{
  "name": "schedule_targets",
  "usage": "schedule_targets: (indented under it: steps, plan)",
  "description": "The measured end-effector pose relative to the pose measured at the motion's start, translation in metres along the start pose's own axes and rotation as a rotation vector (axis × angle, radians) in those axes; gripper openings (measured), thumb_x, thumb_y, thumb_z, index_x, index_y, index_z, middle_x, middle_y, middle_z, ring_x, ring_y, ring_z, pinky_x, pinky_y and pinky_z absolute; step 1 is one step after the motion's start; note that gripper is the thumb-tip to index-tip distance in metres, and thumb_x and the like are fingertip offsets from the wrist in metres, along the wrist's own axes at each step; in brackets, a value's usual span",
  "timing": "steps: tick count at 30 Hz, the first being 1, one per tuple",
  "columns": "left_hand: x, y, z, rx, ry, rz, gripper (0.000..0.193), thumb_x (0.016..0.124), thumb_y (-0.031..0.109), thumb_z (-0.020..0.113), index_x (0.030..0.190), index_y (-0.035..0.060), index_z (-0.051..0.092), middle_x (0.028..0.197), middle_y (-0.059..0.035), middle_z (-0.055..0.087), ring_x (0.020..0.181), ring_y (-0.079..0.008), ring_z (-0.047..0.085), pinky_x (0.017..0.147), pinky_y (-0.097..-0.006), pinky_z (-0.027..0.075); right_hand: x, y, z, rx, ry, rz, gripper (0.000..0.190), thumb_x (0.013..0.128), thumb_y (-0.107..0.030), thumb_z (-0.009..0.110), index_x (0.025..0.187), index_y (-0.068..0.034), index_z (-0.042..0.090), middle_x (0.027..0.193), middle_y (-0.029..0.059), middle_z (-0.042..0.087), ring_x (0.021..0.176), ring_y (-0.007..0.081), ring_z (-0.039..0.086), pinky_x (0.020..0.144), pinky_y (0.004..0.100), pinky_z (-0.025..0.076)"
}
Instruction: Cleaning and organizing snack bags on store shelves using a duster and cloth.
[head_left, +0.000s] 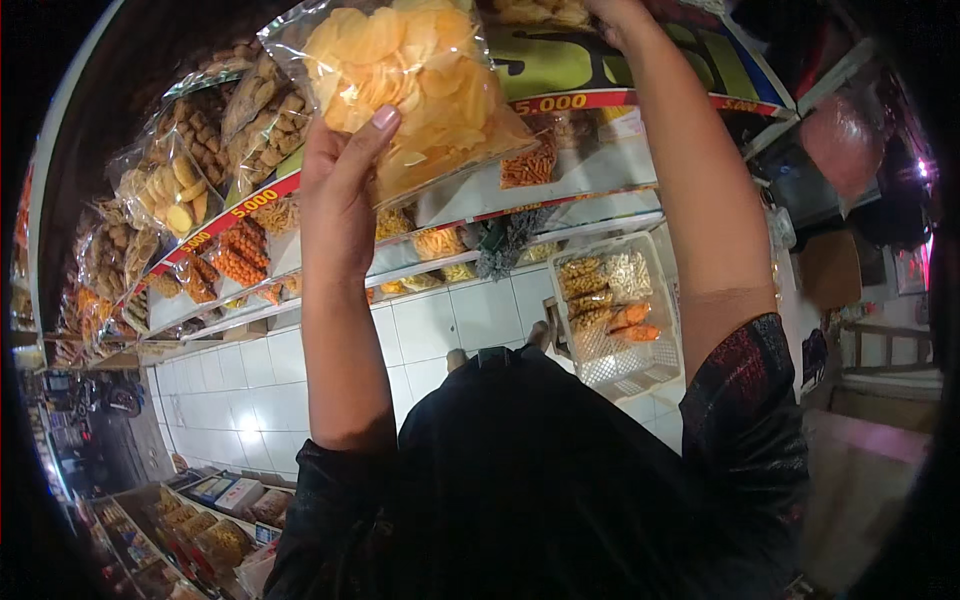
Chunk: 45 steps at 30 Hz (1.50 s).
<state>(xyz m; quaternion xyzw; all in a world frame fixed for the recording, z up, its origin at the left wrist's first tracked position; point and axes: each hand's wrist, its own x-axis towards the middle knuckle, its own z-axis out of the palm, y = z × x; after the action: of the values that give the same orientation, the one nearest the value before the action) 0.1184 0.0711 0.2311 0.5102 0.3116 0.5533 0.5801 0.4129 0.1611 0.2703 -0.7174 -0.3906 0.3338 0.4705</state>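
My left hand (349, 161) grips a clear plastic bag of yellow chips (420, 90) by its lower left side, the thumb lying over the front. The bag is held up before the shelves. My right hand (619, 19) reaches to the top edge of the view, beside another clear bag of snacks (540, 11) on the upper shelf; its fingers are mostly cut off, so its hold cannot be told. Bags of brown snacks (262, 142) and one of pale yellow slices (169, 195) stand on the shelf left of my left hand.
Red price strips (255, 204) edge the shelves, with orange snack bags (240, 255) lower down. A white plastic basket (667, 360) with several snack bags stands on the tiled floor (420, 322) near my feet. Grey artificial foliage (499, 247) hangs by the lower shelf. More goods (221, 536) lie at lower left.
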Motion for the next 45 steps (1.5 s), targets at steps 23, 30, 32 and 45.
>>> schedule_targets:
  steps: [23, 30, 32, 45]
  plan:
    - [-0.133, -0.107, -0.074, -0.047, -0.370, -0.644, 0.052, 0.098, 0.033, 0.051, 0.142, 0.0115, 0.034, 0.125, -0.0059, 0.051, 0.108, -0.0138, 0.052, 0.094, -0.0301, 0.043, -0.371, 0.136, 0.079, 0.783, 0.100, 0.084, 0.067, 0.079, -0.016, 0.077, 0.133, 0.004, 0.043, 0.125, 0.0121, 0.055, 0.110, 0.0199, 0.057, 0.096, 0.0312, 0.045]
    - [-0.181, -0.136, -0.081, -0.129, -0.393, -0.769, 0.052, 0.100, 0.018, 0.041, 0.148, 0.0074, 0.021, 0.142, -0.0121, 0.039, 0.129, -0.0219, 0.043, 0.104, -0.0327, 0.038, -0.394, 0.196, 0.088, -0.014, 0.144, -0.174, 0.083, 0.070, -0.023, 0.083, 0.136, -0.001, 0.037, 0.128, 0.0149, 0.042, 0.122, 0.0242, 0.041, 0.106, 0.0369, 0.033]
    - [-0.196, -0.143, -0.080, -0.134, -0.359, -0.835, 0.053, 0.099, 0.012, 0.036, 0.149, 0.0073, 0.019, 0.144, -0.0129, 0.037, 0.131, -0.0222, 0.039, 0.107, -0.0333, 0.035, -0.398, 0.219, 0.091, 0.203, 0.073, -0.086, 0.085, 0.071, -0.024, 0.083, 0.138, -0.001, 0.036, 0.132, 0.0148, 0.038, 0.126, 0.0247, 0.036, 0.108, 0.0377, 0.031]
    - [-0.241, -0.242, -0.022, 0.242, -0.669, -0.893, 0.043, 0.100, 0.025, 0.042, 0.140, 0.0081, 0.037, 0.132, -0.0122, 0.050, 0.116, -0.0199, 0.052, 0.097, -0.0333, 0.041, -0.385, 0.342, 0.004, 0.693, -0.180, 0.398, 0.083, 0.072, -0.009, 0.080, 0.140, -0.002, 0.031, 0.130, 0.0118, 0.050, 0.120, 0.0223, 0.051, 0.101, 0.0342, 0.042]
